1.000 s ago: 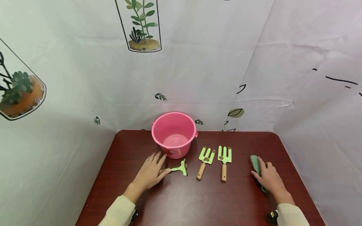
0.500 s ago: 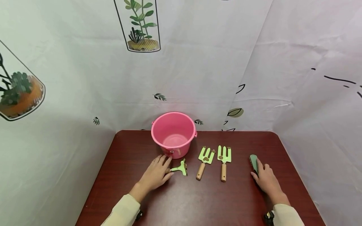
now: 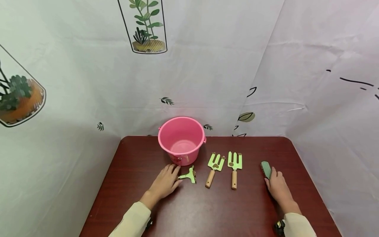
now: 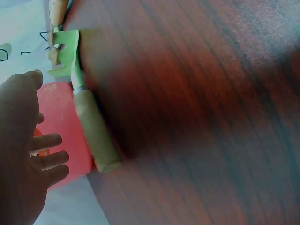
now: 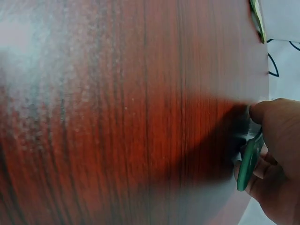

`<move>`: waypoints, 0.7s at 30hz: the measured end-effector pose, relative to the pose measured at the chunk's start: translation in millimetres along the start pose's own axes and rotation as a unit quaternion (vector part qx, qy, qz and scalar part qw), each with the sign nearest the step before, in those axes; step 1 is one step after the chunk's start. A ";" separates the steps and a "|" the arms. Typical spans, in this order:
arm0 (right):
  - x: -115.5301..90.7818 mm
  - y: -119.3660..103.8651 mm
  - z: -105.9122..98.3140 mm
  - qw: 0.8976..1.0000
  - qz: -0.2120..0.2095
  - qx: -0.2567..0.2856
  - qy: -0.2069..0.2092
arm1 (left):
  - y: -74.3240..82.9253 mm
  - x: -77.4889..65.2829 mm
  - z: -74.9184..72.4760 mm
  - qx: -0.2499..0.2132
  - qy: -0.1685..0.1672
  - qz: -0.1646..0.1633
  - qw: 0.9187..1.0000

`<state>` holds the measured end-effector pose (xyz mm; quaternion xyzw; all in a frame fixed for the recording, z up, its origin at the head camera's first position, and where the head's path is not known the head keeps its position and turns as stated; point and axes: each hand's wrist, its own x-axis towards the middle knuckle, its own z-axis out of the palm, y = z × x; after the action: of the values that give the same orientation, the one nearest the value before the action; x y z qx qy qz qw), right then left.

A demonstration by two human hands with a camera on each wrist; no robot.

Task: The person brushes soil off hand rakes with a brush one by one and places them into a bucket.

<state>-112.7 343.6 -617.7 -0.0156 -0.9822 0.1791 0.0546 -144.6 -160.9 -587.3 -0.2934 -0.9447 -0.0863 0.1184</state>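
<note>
My left hand (image 3: 164, 182) reaches over the wooden handle of a small green hand rake (image 3: 189, 175), hiding most of it in the head view. In the left wrist view its fingers are spread beside the rake's handle (image 4: 96, 131), not wrapped round it. At the right, my right hand (image 3: 279, 188) grips a green brush (image 3: 265, 168), whose bristled end sticks out beyond the fingers. The right wrist view has the brush's handle (image 5: 249, 161) between thumb and curled fingers. The brush lies close over the table.
A pink bucket (image 3: 182, 140) stands at the back, just beyond my left hand. Two green garden forks with wooden handles, the left fork (image 3: 210, 177) and the right fork (image 3: 234, 177), lie between my hands on the dark red table (image 3: 207, 210). Patterned cloth (image 3: 207, 72) hangs behind.
My left hand has moved right over the rake's handle, covering more of it. My right hand has closed further round the brush, which has barely shifted.
</note>
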 end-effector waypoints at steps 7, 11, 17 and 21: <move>-0.4 -2.3 1.2 1.000 0.011 0.006 0.017 | -1.0 -0.5 9.0 0.010 -0.007 -0.009 1.000; -1.9 -2.8 3.7 0.999 0.001 0.005 0.044 | -1.1 -0.8 13.5 0.011 -0.009 -0.013 1.000; -4.4 -2.3 4.8 0.999 0.006 0.004 0.038 | -1.5 -2.1 20.5 0.012 -0.010 -0.020 1.000; -4.8 -2.4 3.7 0.999 0.012 0.007 0.029 | -2.6 -3.5 24.9 0.014 -0.006 -0.023 1.000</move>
<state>-108.4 339.8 -620.8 -0.0324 -0.9786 0.1864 0.0813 -147.5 -159.0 -612.3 -0.2705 -0.9530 -0.0736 0.1150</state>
